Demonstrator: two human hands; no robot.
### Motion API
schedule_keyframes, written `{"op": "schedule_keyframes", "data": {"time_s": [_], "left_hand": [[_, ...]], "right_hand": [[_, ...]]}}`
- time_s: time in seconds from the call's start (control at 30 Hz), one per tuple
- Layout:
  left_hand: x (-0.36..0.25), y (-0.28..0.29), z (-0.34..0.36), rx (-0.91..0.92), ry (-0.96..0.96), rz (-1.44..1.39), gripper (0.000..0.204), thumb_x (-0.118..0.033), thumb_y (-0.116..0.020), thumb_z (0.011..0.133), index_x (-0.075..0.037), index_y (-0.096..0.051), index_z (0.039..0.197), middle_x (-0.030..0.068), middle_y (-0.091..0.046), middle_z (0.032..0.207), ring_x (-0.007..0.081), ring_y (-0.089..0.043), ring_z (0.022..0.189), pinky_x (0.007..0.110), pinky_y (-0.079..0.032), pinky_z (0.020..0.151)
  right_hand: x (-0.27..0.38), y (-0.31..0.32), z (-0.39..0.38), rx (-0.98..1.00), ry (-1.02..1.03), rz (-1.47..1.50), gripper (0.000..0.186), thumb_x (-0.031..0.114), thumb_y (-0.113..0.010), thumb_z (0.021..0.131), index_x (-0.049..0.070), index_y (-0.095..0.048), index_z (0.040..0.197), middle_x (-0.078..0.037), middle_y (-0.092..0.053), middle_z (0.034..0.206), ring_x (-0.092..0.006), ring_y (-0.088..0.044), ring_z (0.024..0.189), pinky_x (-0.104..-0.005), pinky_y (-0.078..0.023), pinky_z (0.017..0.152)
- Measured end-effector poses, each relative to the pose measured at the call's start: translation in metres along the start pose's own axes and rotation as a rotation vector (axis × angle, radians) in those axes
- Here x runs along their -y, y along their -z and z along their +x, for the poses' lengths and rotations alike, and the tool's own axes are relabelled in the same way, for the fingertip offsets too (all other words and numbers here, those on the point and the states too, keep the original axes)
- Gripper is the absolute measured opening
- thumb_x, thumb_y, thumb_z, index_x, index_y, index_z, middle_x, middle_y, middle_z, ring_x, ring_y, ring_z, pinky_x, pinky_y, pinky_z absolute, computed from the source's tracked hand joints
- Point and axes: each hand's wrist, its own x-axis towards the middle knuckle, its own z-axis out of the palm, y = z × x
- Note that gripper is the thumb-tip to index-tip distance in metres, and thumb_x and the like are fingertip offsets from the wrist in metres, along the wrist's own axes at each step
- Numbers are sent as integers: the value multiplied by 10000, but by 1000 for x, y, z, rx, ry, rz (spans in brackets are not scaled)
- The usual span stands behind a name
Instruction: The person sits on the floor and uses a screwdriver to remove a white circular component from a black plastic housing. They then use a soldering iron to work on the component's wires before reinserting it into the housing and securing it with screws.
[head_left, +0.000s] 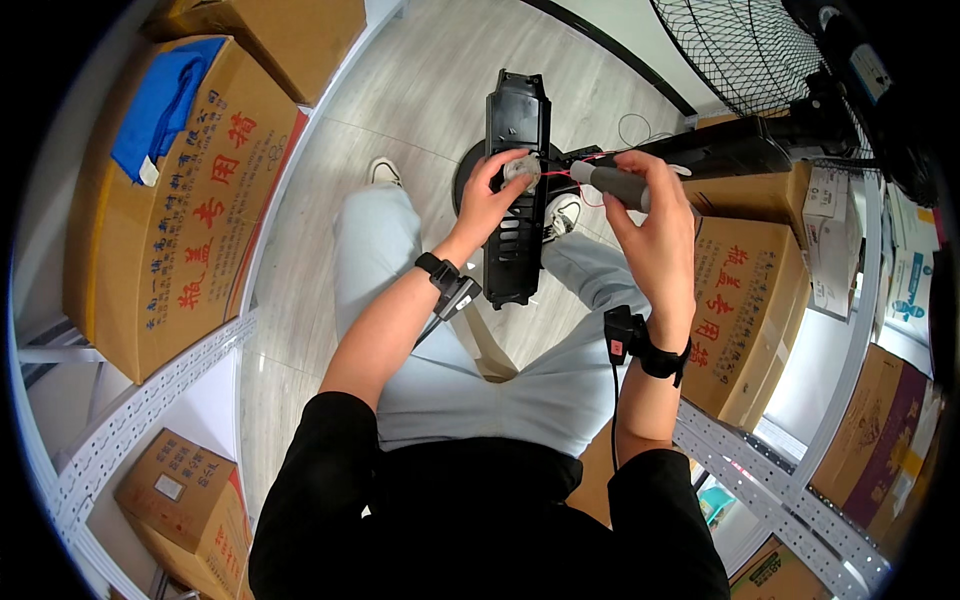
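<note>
My left hand [485, 208] pinches a small round, clear-greyish part [521, 173] between thumb and fingers. It is over a long black plastic housing [517, 125] with slots, which stands out in front of me between my knees. My right hand [657, 220] has its thumb and fingers round a grey cylinder [618, 186] with a paler end, just right of the housing. Thin red wires [562, 173] run between the round part and the cylinder's pale end. What the cylinder is, I cannot make out.
A black fan with a wire cage [735, 45] stands at the far right. Cardboard boxes [215, 200] fill the metal shelf on the left, one topped by a blue cloth [168, 105]. More boxes [745, 310] and a perforated shelf rail [755, 475] are on the right.
</note>
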Motion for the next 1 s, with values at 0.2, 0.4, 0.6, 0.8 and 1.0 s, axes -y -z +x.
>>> {"op": "schedule_keyframes", "data": {"time_s": [0.2,0.4,0.6,0.8,1.0], "left_hand": [[1,0,0,-5,-13,-7,367,-129,-713,879,-99,-651,1240,103,-612,1144,214,-609,1072,322,-468,947],[4,0,0,-12,16,-26,366,-128,-711,881,-100,-653,1241,96,-611,1134,209,-610,1058,318,-470,940],[4,0,-1,-7,34,-52,366,-126,-710,883,-95,-651,1243,98,-609,1126,206,-609,1070,316,-469,941],[4,0,1,-16,10,-45,367,-123,-711,880,-99,-651,1242,103,-610,1130,211,-610,1066,319,-470,935],[1,0,-1,-9,-15,16,381,-125,-716,873,-105,-650,1247,106,-611,1124,218,-619,1039,323,-479,918]], "right_hand": [[-4,-2,4,29,-251,-248,288,152,-751,853,3,-601,1050,-154,-643,943,-317,-679,783,-373,-551,641],[1,1,1,47,-93,38,341,115,-758,839,7,-579,1108,-172,-640,999,-328,-684,907,-374,-568,704],[-3,-3,3,-35,-156,-213,312,140,-744,856,9,-586,1092,-173,-658,965,-326,-684,876,-371,-546,678],[-5,-4,-1,-52,8,-32,330,245,-752,872,20,-605,1063,-166,-672,917,-332,-676,830,-384,-531,664],[-3,-6,3,-36,-160,-154,254,115,-723,864,45,-611,1081,-155,-671,927,-326,-671,797,-377,-529,649]]}}
